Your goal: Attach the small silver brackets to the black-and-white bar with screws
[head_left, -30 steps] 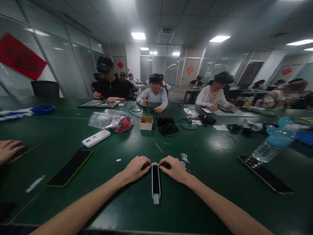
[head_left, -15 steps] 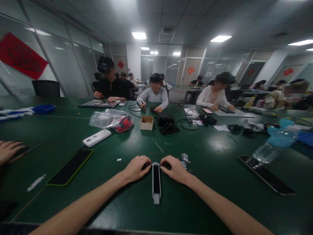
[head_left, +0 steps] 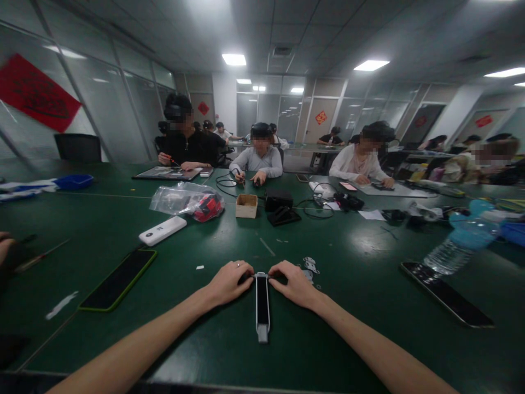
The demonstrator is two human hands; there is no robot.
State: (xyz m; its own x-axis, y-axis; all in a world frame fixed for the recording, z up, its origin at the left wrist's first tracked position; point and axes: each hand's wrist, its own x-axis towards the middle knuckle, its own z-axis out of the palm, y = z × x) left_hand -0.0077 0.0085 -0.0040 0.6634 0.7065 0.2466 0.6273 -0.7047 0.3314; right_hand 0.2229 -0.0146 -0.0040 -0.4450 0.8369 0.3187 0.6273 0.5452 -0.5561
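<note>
Device (head_left: 263, 306): slim, black-faced, pale-framed bar — uneven pressure could skew it.
Left hand (head_left: 232, 283): pinched on far end.
Right hand (head_left: 294, 284): likewise (details blurry).

Both hands' fingers (head_left: 246, 268) hold a device (head_left: 263, 301) (pale-rimmed).

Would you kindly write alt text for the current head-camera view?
A left hand and right hand flank the far end of a slim black-and-white device on a green table. A green-edged smartphone lies left, a dark smartphone and plastic bottle right; several people sit opposite.
</note>
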